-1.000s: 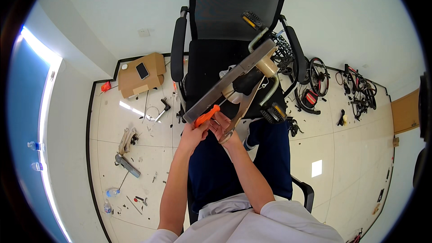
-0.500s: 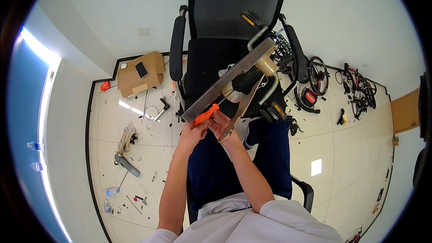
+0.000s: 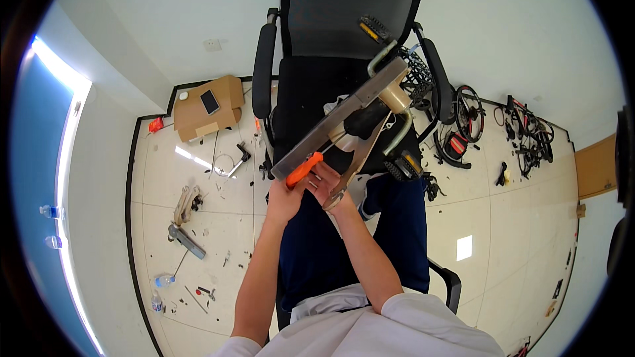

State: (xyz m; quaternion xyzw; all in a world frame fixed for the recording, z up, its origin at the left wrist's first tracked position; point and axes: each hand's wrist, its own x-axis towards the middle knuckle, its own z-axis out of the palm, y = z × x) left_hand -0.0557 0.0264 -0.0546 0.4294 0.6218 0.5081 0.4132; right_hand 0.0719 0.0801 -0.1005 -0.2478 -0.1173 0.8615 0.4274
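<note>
I see my left hand (image 3: 284,199) closed around the orange plastic handle of a screwdriver (image 3: 304,168), whose shaft disappears under the grey metal bicycle frame piece (image 3: 340,118) resting on the black mesh office chair (image 3: 311,86). My right hand (image 3: 329,182) grips a thin grey metal stay (image 3: 357,158) of that frame, fingers wrapped on it. The tool's tip is hidden, so I cannot tell what it meets. A brown cardboard box (image 3: 206,107) sits well apart on the tiled floor (image 3: 218,225).

The black office chair (image 3: 311,92) and bike frame (image 3: 344,116) block twelve o'clock; bare floor tiles (image 3: 522,225) lie open at three o'clock.
</note>
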